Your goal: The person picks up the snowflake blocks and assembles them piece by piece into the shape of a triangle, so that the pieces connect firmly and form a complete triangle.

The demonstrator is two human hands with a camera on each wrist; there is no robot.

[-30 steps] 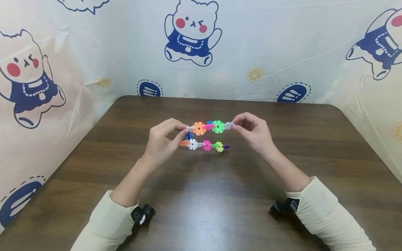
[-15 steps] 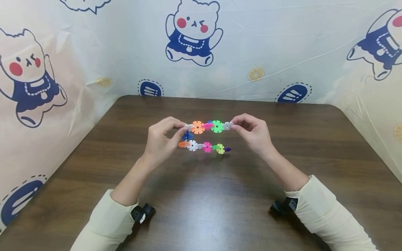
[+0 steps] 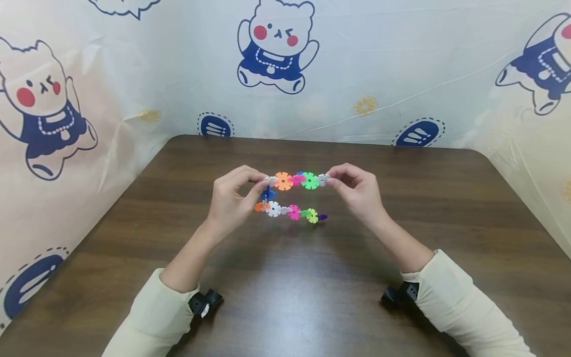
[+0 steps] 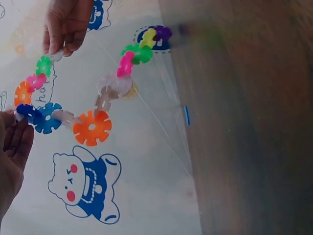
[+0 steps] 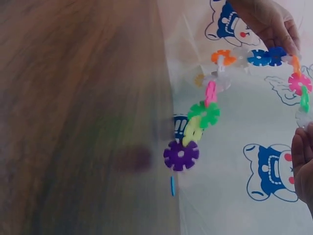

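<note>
A chain of snowflake discs [image 3: 290, 196] in orange, pink, green, white, blue, yellow and purple hangs above the brown table [image 3: 285, 277]. My left hand [image 3: 232, 201] pinches its upper left end beside the orange disc [image 3: 283, 181]. The upper right end, by the green disc [image 3: 310, 180], is pinched by my right hand [image 3: 357, 191]. The chain folds back at the blue discs [image 4: 41, 117], and its lower row ends free at a purple disc [image 5: 181, 155]. Seen from the left wrist, the chain [image 4: 93, 93] runs from my left hand [image 4: 12, 156] to the right hand [image 4: 66, 24].
Cartoon-bear sheeting [image 3: 276, 49] walls the table on the back and both sides. Black wrist cameras [image 3: 202, 302] sit under both cream sleeves [image 3: 455, 307]. Bare wood lies in front of the hands.
The chain's free lower row has sagged slightly lower and swung a little left. Both hands keep their pinch and have barely moved.
</note>
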